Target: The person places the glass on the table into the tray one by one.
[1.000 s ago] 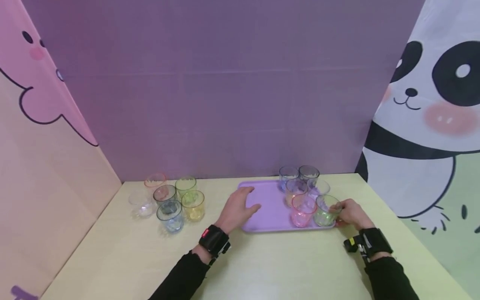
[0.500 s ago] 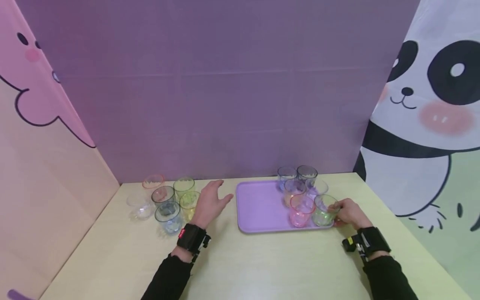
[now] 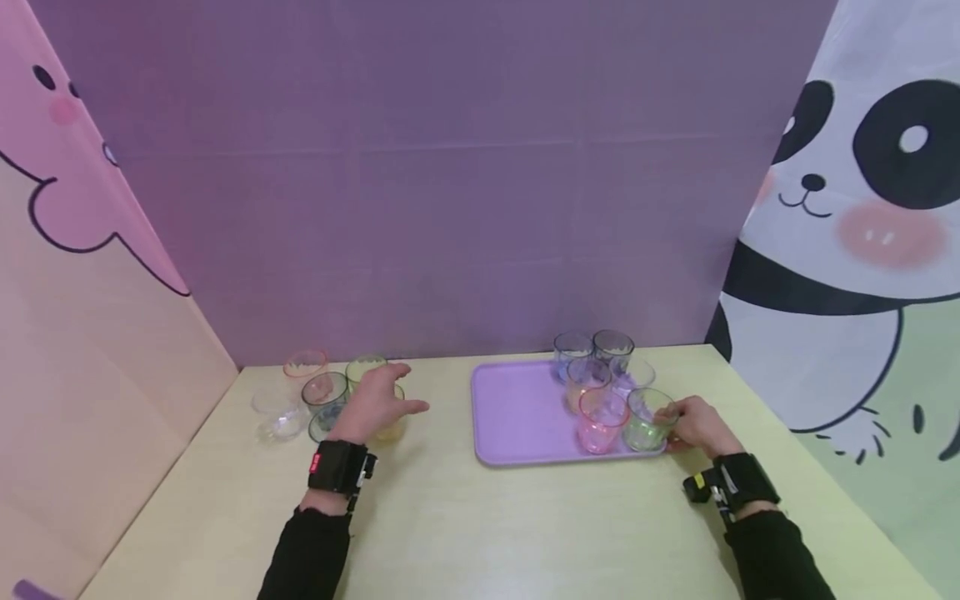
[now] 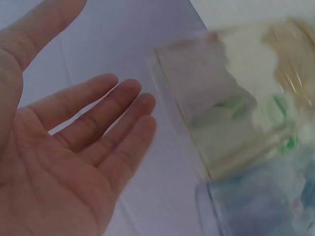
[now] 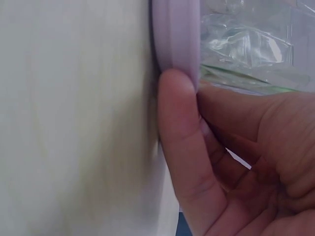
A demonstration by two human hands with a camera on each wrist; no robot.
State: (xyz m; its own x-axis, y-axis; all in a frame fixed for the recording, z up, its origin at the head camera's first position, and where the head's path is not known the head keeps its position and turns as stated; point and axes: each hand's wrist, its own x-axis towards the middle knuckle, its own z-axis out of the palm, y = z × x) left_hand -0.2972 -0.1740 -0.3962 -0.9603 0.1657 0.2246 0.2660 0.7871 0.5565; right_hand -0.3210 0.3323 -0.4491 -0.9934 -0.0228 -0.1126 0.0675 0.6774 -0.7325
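Observation:
My left hand (image 3: 375, 398) hovers open over a cluster of coloured cups at the table's left. It hides most of a yellow cup (image 3: 392, 427) and a blue cup (image 3: 321, 427). In the left wrist view its palm (image 4: 74, 147) faces a pale yellow-green cup (image 4: 231, 113), with the blue cup (image 4: 266, 206) below, and touches neither. My right hand (image 3: 693, 425) curls its fingers round a green cup (image 3: 645, 425) at the front right corner of the purple tray (image 3: 517, 408). Its thumb (image 5: 179, 123) presses against the tray's rim (image 5: 174, 34).
Beside the green cup on the tray stand a pink cup (image 3: 600, 421) and several pale cups (image 3: 592, 367) behind it. A clear cup (image 3: 277, 410), an orange-rimmed cup (image 3: 306, 363) and a grey cup (image 3: 325, 387) stand at the left. Printed walls enclose three sides.
My left hand has left the tray's left part and moved left, over the loose cups. The right hand has stayed on the green cup.

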